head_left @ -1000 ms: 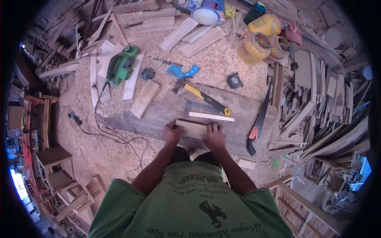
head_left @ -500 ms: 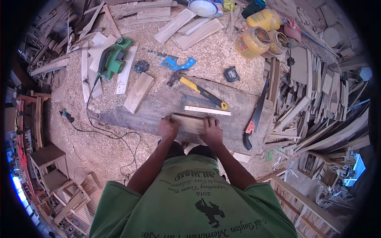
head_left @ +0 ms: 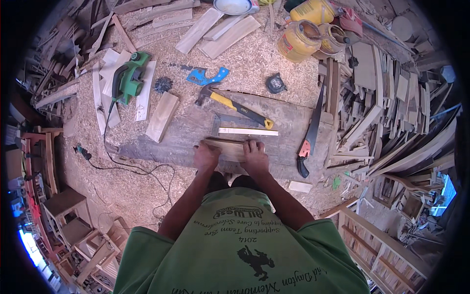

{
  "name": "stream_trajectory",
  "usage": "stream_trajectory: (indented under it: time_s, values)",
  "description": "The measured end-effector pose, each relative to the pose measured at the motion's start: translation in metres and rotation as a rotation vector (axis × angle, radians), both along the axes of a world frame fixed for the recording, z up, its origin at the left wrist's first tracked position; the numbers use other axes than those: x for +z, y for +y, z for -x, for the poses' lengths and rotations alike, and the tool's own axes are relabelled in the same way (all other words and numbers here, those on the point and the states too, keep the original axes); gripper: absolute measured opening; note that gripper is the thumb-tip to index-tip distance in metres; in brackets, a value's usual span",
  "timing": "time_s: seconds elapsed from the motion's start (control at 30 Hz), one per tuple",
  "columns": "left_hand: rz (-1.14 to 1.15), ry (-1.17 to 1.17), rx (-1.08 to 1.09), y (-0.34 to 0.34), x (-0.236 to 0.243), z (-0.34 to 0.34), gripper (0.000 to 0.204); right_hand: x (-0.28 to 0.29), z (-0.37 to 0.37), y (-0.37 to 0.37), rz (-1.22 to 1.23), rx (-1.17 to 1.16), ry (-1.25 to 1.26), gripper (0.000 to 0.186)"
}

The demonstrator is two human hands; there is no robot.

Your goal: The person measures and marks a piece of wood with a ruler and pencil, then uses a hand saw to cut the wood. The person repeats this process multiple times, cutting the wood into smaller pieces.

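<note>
Between my hands is a short wooden board (head_left: pixel 226 150), set near the front edge of the dark workbench plank (head_left: pixel 171 147). My left hand (head_left: pixel 206 156) grips its left end. Around the right end my right hand (head_left: pixel 254 156) is closed, fingers curled over the top. Just beyond the board lies a try square (head_left: pixel 247 131) with a pale blade. Behind that rests a claw hammer (head_left: pixel 235 105) with a yellow and black handle. A handsaw (head_left: pixel 310 131) with an orange and black grip lies to the right. Another wooden block (head_left: pixel 163 117) sits to the left.
A green electric planer (head_left: pixel 129 81) stands at left, its cord trailing over the shavings. Farther back are a blue saw handle (head_left: pixel 207 76), a dark tape measure (head_left: pixel 276 83) and yellow glue jars (head_left: pixel 298 41). Stacked wood offcuts (head_left: pixel 399 98) crowd the right side.
The view has shifted a little, so the bench and tools appear slightly to the left and higher. Both hands still hold the board at its ends.
</note>
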State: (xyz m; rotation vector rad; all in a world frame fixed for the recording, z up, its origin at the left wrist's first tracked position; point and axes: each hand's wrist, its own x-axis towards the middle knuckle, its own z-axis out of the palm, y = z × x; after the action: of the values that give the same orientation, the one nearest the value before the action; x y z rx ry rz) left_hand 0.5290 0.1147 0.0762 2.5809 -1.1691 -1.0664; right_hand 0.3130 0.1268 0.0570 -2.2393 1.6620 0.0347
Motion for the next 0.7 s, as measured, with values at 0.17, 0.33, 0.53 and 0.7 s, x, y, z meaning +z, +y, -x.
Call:
stream_trajectory:
  time_s: [0.17,0.33,0.53,0.7]
  values:
    - [0.014,-0.087,-0.002,0.006,-0.003,0.013,0.096,-0.002,-0.001,0.000,-0.007,0.011,0.011,0.088]
    - [0.001,-0.066,-0.021,0.002,0.000,0.011,0.104,-0.002,0.002,0.001,0.020,0.022,-0.011,0.069]
    - [0.014,-0.091,-0.062,0.004,-0.006,0.007,0.102,-0.025,-0.001,0.002,0.197,0.031,0.068,0.078]
    - [0.022,-0.124,-0.152,-0.001,-0.014,0.005,0.102,-0.037,-0.004,0.003,0.247,-0.045,0.075,0.075]
